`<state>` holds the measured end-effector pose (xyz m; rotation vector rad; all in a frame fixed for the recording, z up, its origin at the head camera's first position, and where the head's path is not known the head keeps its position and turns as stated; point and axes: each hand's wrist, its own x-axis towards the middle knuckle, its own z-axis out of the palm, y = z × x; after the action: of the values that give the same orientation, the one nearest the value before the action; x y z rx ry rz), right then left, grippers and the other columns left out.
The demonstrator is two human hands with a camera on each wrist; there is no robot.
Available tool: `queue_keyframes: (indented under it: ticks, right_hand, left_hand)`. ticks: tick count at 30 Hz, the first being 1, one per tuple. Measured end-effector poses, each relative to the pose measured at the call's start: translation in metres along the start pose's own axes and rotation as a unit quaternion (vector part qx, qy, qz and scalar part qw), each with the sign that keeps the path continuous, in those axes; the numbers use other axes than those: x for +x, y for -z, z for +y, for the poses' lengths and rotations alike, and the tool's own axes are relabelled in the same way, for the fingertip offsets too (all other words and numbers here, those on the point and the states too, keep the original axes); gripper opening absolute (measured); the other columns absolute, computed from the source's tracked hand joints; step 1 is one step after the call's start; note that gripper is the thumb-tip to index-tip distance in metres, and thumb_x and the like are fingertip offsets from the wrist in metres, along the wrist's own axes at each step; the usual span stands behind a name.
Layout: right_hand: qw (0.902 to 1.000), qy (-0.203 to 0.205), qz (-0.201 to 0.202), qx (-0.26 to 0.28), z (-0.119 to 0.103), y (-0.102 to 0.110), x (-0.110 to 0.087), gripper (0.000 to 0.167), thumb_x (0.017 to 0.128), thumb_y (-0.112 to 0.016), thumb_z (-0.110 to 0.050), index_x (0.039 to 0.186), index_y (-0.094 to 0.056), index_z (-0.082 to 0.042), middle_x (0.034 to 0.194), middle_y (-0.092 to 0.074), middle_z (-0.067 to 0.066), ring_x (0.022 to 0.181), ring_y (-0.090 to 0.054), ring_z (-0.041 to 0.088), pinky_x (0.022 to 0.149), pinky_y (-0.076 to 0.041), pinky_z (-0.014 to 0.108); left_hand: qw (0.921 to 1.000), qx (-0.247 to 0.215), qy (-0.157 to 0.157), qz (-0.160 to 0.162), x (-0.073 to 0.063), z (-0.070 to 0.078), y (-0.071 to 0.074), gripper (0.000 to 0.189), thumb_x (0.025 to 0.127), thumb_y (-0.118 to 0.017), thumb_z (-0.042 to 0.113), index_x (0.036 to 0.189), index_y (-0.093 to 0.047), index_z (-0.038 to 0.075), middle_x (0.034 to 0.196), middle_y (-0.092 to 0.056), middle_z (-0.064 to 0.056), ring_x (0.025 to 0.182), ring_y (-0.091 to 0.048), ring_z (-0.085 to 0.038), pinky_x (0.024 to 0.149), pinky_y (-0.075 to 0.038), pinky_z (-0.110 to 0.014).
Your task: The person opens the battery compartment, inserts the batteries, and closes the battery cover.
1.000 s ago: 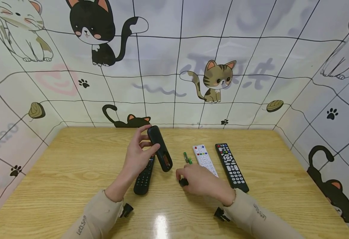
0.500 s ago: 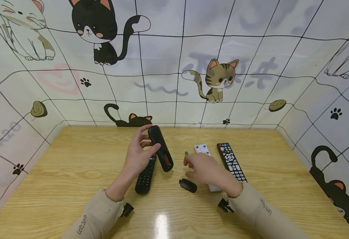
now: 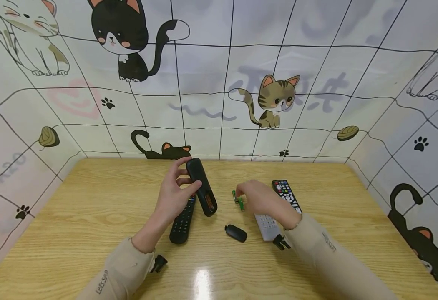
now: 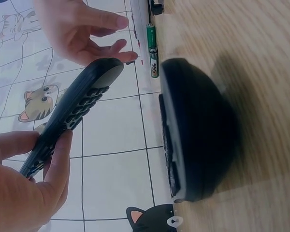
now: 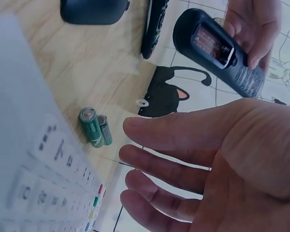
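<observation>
My left hand [image 3: 171, 198] grips a black remote control [image 3: 194, 168], raised and tilted, its back toward me. Its battery compartment [image 5: 211, 44] is uncovered in the right wrist view. My right hand [image 3: 258, 200] hovers beside two small green batteries [image 5: 90, 126], with thumb and fingers apart and nothing between them. The batteries lie side by side on the table, just left of its fingertips in the head view. Nearer to me lies a small black battery cover [image 3: 235, 233]. Another black remote [image 3: 182, 225] rests on the table below the left hand.
Under the right forearm lies a white remote [image 3: 267, 227], partly covered by the hand. A second long black remote [image 3: 288, 196] is right of it. The wooden table [image 3: 91, 216] ends at a cat-printed wall cloth [image 3: 204, 112].
My right hand has let go of the battery cover, leaving it on the table, and has moved away from me to the batteries. The left hand holds the remote almost still.
</observation>
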<state>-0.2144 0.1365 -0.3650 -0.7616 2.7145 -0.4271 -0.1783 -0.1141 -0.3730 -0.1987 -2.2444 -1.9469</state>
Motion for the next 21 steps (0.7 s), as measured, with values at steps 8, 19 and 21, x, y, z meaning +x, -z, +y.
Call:
queue_keyframes:
  ticks: [8, 19, 21]
  right_hand:
    - [0.9989, -0.027, -0.032, -0.023, 0.002, -0.004, 0.012, 0.039, 0.083, -0.071, 0.011, 0.118, -0.069, -0.006, 0.117, -0.068, 0.012, 0.087, -0.056, 0.021, 0.06, -0.042, 0.032]
    - [0.9947, -0.029, -0.036, -0.092, -0.002, -0.015, 0.018, 0.033, 0.082, -0.073, 0.01, 0.105, -0.064, -0.012, 0.102, -0.061, 0.004, 0.096, -0.05, 0.025, 0.071, -0.046, 0.039]
    - [0.9939, -0.027, -0.034, -0.101, -0.003, -0.016, 0.018, 0.031, 0.083, -0.072, 0.011, 0.102, -0.063, -0.012, 0.099, -0.059, 0.003, 0.093, -0.049, 0.025, 0.073, -0.046, 0.04]
  left_hand:
    - [1.0, 0.003, -0.001, -0.004, 0.0, 0.001, 0.0, 0.066, 0.094, -0.071, -0.004, 0.151, -0.045, 0.017, 0.123, -0.058, -0.019, 0.106, -0.067, -0.031, 0.081, -0.057, -0.034]
    - [1.0, 0.003, 0.0, -0.007, -0.001, 0.002, -0.001, 0.069, 0.092, -0.073, -0.005, 0.151, -0.045, 0.018, 0.122, -0.059, -0.019, 0.104, -0.068, -0.031, 0.08, -0.056, -0.032]
    - [1.0, 0.004, -0.001, -0.007, -0.001, 0.001, -0.001, 0.069, 0.092, -0.073, -0.005, 0.151, -0.045, 0.018, 0.121, -0.059, -0.019, 0.104, -0.068, -0.031, 0.08, -0.056, -0.031]
